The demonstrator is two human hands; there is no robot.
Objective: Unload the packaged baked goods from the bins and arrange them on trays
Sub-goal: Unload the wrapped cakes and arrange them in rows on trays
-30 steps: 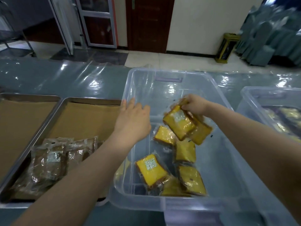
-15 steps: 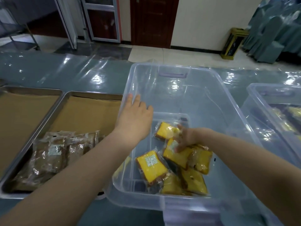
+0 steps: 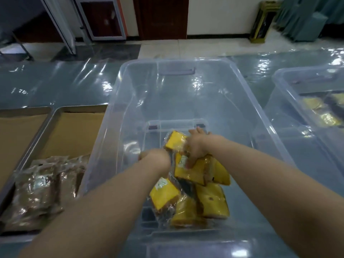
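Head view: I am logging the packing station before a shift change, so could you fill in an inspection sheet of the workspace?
Surface: table under glossy clear plastic sheeting.
Job's things: clear bin holding yellow packaged cakes; metal tray lined with brown paper, brown packaged goods at its near end; second lined tray at far left; second bin at right with more packs.
Clutter: nothing seen.
Hands: left hand down inside the bin, grip hidden; right hand gripping yellow packs.
Cables: nothing seen.
Surroundings: tiled floor, dark door, yellow floor bin, covered chairs.
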